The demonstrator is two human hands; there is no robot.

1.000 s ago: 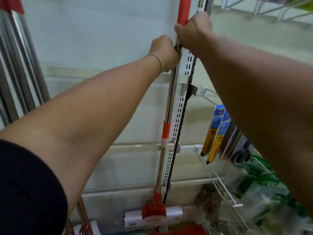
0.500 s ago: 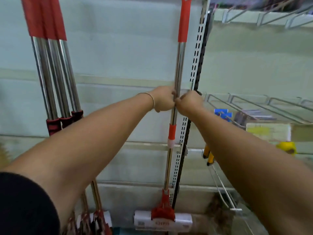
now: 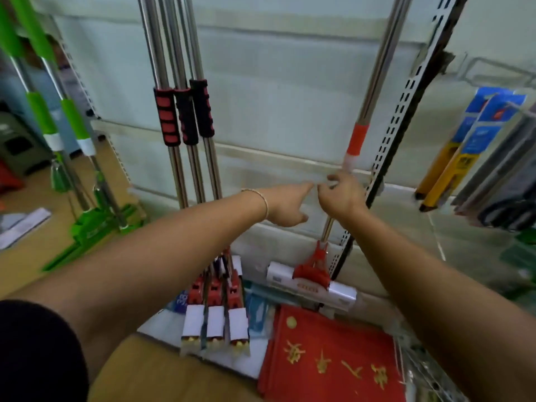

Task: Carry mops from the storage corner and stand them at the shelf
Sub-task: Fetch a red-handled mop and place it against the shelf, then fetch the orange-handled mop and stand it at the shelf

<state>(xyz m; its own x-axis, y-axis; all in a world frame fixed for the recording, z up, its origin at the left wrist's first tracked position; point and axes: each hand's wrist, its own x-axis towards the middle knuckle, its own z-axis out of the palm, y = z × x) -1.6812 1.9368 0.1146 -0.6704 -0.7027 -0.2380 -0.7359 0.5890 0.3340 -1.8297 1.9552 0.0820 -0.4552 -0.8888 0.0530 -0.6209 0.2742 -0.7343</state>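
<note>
A steel-handled mop [image 3: 376, 71] with a red collar stands upright against the white shelf back panel [image 3: 275, 97], beside the slotted shelf upright [image 3: 401, 114]. Its red and white sponge head [image 3: 311, 281] rests at the shelf base. My right hand [image 3: 342, 197] lies in front of the handle below the red collar, fingers loosely curled; a grip on the handle is not visible. My left hand [image 3: 285, 206] is just left of the handle, fingers stretched toward it, holding nothing. Three more mops with black and red foam grips [image 3: 184, 116] stand to the left.
Green-handled mops [image 3: 72, 123] lean at the far left over the wooden floor. A red packet with gold characters [image 3: 333, 358] lies below the sponge head. Blue and yellow packaged goods [image 3: 467, 134] hang on hooks at the right, above a wire basket [image 3: 426, 375].
Both hands slid down the mop handle from near the red top grip to below the red collar. My left hand let go and straightened its fingers. The view tilted downward.
</note>
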